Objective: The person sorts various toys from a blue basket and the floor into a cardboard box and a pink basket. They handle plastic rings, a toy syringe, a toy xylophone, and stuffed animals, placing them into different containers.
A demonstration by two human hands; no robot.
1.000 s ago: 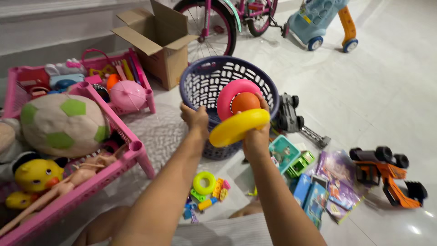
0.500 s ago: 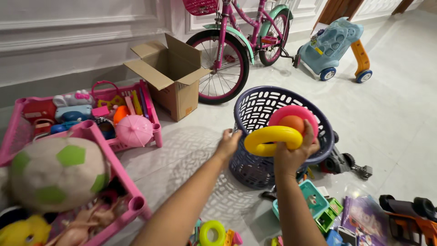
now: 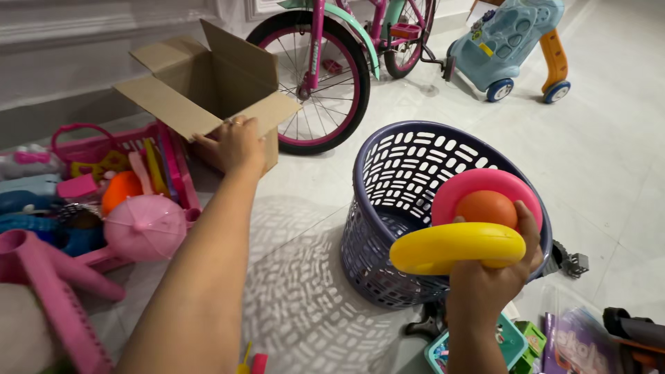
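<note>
My right hand [image 3: 485, 284] grips a yellow ring [image 3: 457, 247], a pink ring [image 3: 485, 185] and an orange ball [image 3: 486, 208] together, held over the near rim of a dark purple slotted basket [image 3: 409, 180]. My left hand [image 3: 239, 144] reaches far left and rests its fingers on the front edge of an open cardboard box [image 3: 201, 83]. The basket's inside looks empty where I can see it.
A pink crate [image 3: 149, 149] of small toys, with a pink ball [image 3: 144, 226], stands at the left. A pink bicycle [image 3: 332, 62] and a blue push walker [image 3: 516, 41] stand at the back. Teal and green toy blocks [image 3: 516, 339] lie bottom right.
My left hand has let go of the basket rim and moved left to the cardboard box. My right hand still holds the rings and ball, now lower and nearer me.
</note>
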